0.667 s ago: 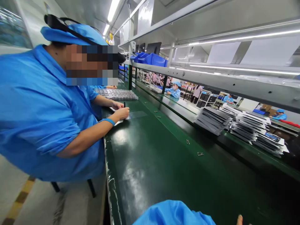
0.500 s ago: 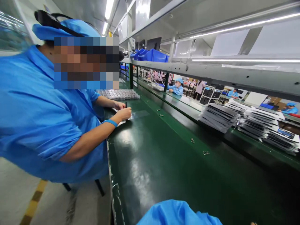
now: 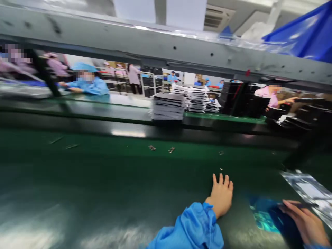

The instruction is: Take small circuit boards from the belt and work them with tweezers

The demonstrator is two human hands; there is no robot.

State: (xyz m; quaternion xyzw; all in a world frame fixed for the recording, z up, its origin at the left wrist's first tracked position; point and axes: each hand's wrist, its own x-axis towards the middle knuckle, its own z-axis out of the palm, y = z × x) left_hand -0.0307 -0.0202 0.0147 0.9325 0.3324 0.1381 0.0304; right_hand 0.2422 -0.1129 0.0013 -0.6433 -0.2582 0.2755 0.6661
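Note:
My left hand [image 3: 221, 195] lies palm down over the dark green bench [image 3: 103, 183], its fingers spread and holding nothing; a tiny pale piece [image 3: 221, 169] is just beyond the fingertips. At the lower right, my right hand [image 3: 304, 218] is closed around a dark, slim tool [image 3: 302, 205], blurred by motion. Left of that hand, a shiny blue-green sheet [image 3: 267, 221] rests on the bench. The tool's tip cannot be made out against it.
Clear plastic bags [image 3: 308, 190] lie at the right. Small metal parts [image 3: 171, 149] dot the bench. Stacked flat sheets [image 3: 168, 106] stand on the ledge beneath a grey shelf beam [image 3: 145, 48]. A person in blue [image 3: 94, 84] sits across, with others farther back.
The view has swung right, so the co-worker at the left has left the picture. Both my hands, the blue-green sheet and the plastic bags have come into view.

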